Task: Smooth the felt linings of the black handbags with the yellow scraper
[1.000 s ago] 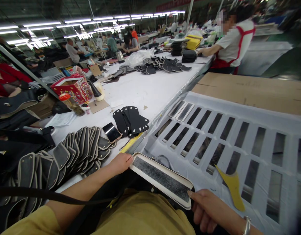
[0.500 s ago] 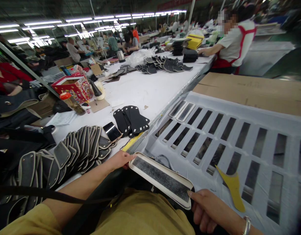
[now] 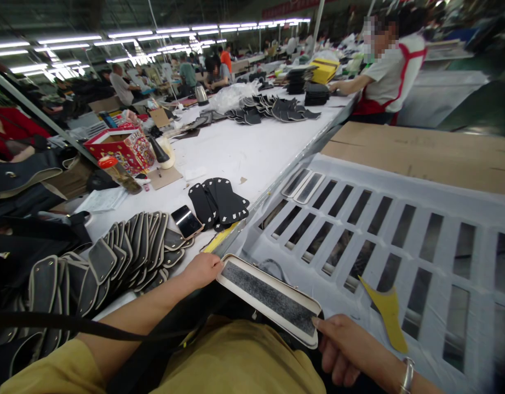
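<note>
A long, shallow piece [image 3: 267, 298] with a cream raised rim and a speckled dark-grey inside slants across my lap. My left hand [image 3: 203, 269] pinches its far left end, fingers closed. At the near right end my right hand [image 3: 343, 345] grips it, the thumb pressed on the inside and the other fingers curled below the rim. A small metal fitting hangs from its near side, and a dark strap loops behind it. To the right of it, a yellow pointed cut-out [image 3: 386, 314] lies on a white slotted plastic rack [image 3: 343, 219].
Two similar cream-rimmed pieces [image 3: 304, 186] rest at the rack's far left corner. On the white table [image 3: 252, 150] are a row of grey panels with pale edges [image 3: 125, 251], a phone [image 3: 187, 221], black panels [image 3: 219, 202] and a red box [image 3: 121, 148]. A co-worker [image 3: 392, 71] stands far right.
The cream-rimmed piece and both hands keep nearly the same position. The whole view has shifted slightly, with things appearing a little further left.
</note>
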The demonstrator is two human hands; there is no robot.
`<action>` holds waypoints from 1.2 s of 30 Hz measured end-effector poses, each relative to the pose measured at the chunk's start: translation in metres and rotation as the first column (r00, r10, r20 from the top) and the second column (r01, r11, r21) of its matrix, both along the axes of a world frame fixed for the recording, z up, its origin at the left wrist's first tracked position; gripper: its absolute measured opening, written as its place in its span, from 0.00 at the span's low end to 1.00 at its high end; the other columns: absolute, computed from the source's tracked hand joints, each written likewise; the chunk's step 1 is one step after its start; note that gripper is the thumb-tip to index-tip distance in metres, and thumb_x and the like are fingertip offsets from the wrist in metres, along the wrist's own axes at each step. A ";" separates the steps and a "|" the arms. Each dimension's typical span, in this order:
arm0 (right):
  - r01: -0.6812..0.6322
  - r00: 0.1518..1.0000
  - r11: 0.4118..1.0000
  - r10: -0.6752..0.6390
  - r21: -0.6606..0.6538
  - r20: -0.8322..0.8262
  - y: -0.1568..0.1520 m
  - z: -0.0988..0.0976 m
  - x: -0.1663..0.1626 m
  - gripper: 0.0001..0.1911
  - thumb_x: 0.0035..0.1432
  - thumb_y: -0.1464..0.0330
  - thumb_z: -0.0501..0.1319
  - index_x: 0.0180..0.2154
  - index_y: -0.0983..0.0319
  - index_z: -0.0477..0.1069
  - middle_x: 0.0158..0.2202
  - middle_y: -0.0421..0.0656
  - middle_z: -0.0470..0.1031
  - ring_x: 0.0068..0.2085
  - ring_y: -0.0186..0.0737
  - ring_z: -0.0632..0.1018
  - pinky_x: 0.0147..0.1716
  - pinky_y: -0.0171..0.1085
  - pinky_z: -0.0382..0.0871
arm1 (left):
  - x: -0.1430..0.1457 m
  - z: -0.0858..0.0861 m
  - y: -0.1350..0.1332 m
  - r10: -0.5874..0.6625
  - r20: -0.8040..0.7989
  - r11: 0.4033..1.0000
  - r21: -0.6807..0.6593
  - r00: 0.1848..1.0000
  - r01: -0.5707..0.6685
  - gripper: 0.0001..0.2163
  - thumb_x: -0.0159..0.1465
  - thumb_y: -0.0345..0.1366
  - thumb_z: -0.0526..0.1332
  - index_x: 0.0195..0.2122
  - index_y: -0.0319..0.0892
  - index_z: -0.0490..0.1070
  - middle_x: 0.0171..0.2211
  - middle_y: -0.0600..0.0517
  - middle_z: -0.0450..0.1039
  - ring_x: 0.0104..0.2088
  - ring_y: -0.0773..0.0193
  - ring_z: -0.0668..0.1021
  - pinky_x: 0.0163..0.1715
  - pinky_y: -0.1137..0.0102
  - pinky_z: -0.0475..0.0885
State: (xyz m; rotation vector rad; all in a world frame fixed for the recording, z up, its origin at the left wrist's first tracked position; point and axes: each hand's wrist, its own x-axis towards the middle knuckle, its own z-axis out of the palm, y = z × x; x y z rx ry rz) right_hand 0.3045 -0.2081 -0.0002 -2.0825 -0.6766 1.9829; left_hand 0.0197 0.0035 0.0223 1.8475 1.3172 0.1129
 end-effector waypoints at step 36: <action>0.001 1.000 0.999 -0.002 -0.038 -0.008 0.004 0.011 -0.002 0.28 0.62 0.56 0.47 0.22 0.68 0.69 0.21 0.54 0.77 0.14 0.37 0.74 0.11 0.29 0.67 | 0.001 -0.005 0.007 -0.001 -0.003 0.999 0.046 1.000 0.002 0.18 0.54 0.42 0.60 0.11 0.41 0.60 0.14 0.56 0.57 0.22 0.66 0.64 0.26 0.71 0.53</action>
